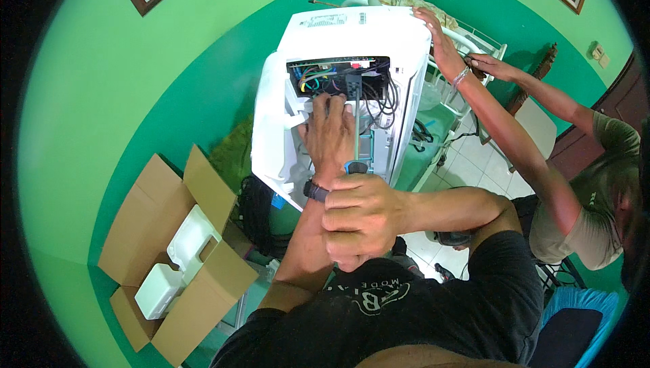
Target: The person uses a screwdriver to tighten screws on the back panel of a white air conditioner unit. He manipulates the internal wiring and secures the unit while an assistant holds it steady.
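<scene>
A white air conditioner indoor unit (352, 36) is held up before me with its cover swung aside, baring a wiring compartment (311, 78) of coloured wires and black cables. My left hand (330, 134) reaches to the lower edge of this compartment, its bent fingers apart and fingertips partly hidden; a dark band is on its wrist. Closed around the handle of a screwdriver (356, 166), my right hand (362, 215) crosses over my left wrist. The long shaft runs up beside my left fingers to a black block (353, 85) at the compartment; the exact tip contact is unclear.
At right, another person's hand (433, 26) rests on the unit's top corner, with the other hand (491, 65) beside a white pipe. A white metal-framed rack (497, 50) stands behind. An opened cardboard box (203, 300) with white foam (162, 290) lies lower left, near black cable (254, 215).
</scene>
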`<state>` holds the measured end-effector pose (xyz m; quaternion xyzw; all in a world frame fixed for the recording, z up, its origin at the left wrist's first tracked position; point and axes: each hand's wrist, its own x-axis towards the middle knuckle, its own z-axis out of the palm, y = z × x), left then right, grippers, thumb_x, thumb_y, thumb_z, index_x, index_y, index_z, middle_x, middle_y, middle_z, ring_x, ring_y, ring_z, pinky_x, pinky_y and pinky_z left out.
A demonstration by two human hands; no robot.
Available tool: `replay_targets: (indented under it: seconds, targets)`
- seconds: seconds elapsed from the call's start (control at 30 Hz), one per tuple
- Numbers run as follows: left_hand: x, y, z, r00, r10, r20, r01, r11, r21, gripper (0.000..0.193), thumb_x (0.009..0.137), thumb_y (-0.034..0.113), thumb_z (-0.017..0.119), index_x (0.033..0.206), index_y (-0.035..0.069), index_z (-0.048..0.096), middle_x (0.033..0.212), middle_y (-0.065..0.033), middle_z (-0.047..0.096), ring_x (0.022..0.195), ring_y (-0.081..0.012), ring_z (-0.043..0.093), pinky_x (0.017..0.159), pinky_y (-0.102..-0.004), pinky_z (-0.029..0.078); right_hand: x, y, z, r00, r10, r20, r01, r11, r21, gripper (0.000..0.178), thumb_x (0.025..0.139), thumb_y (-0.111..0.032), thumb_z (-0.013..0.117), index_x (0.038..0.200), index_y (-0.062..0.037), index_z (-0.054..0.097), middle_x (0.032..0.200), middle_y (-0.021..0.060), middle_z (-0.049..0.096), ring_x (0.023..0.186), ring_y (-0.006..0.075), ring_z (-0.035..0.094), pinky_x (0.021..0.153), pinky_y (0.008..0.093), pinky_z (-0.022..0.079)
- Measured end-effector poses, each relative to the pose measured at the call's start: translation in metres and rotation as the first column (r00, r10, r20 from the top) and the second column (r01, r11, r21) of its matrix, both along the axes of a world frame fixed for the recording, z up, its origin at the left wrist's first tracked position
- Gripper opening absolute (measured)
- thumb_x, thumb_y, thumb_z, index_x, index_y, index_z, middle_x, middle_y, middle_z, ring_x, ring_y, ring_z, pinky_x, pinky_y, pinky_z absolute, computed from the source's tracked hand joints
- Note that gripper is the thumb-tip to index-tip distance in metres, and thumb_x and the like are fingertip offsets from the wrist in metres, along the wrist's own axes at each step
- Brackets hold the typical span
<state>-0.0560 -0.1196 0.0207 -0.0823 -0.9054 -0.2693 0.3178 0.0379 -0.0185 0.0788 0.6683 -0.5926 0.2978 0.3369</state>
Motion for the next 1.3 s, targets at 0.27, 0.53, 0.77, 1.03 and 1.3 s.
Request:
replay_targets:
  seconds: [0.27,0.53,0.77,1.03,1.3]
  targets:
    - [-0.001,0.0,-0.005,0.999,0.021,-0.032,-0.022,1.0,-0.015,0.023,0.107,0.025,0.057,0.125,0.013,0.065,0.132,-0.0139,0.056,0.112,-0.0385,0.066,0.097,-0.0577,0.039,-0.005,-0.005,0.014,0.983,0.105,0.15,-0.138,0.963,0.233,0.019,0.077,-0.025,0.074,0.075,-0.0138,0.059,0.075,0.0007,0.048,0.073,0.0218,0.055,0.067,0.0376,0.039]
    - [0.005,-0.001,-0.004,0.999,0.018,0.042,-0.017,1.0,-0.014,0.024,0.107,0.027,0.056,0.126,0.015,0.066,0.138,-0.0132,0.055,0.117,-0.0371,0.065,0.102,-0.0565,0.038,0.003,-0.012,-0.002,0.999,0.002,0.042,0.0,0.999,-0.038,0.026,0.076,-0.03,0.077,0.072,-0.013,0.059,0.073,0.0018,0.05,0.072,0.021,0.056,0.069,0.0377,0.04]
    - [0.001,0.005,0.0,1.0,0.023,0.013,-0.024,1.0,0.007,0.028,0.104,0.025,0.062,0.129,0.013,0.064,0.137,-0.0137,0.055,0.119,-0.0386,0.062,0.102,-0.0566,0.041,0.001,-0.021,-0.006,1.0,-0.02,0.009,0.021,0.994,-0.109,0.033,0.081,-0.03,0.082,0.076,-0.0121,0.055,0.08,0.001,0.05,0.071,0.0207,0.055,0.066,0.0363,0.039]
    - [0.03,0.012,-0.012,0.981,-0.165,-0.101,0.193,0.878,0.439,0.051,0.101,0.02,0.068,0.144,-0.002,0.051,0.135,-0.0247,0.045,0.125,-0.0371,0.053,0.1,-0.0476,0.048,0.031,0.034,0.038,0.963,-0.01,0.271,0.038,0.994,-0.1,0.016,0.089,-0.022,0.08,0.089,-0.0092,0.069,0.082,0.0011,0.061,0.075,0.0212,0.061,0.069,0.0381,0.046]
    - [0.075,0.015,-0.033,0.706,-0.707,-0.03,-0.111,-0.153,0.982,0.049,0.107,0.012,0.065,0.149,-0.001,0.045,0.134,-0.0116,0.058,0.122,-0.0242,0.06,0.108,-0.0388,0.05,0.0,0.098,0.019,0.703,0.137,0.698,0.375,0.762,-0.528,0.017,0.099,-0.017,0.073,0.101,-0.0004,0.07,0.083,0.0076,0.065,0.067,0.0156,0.059,0.065,0.0304,0.047]
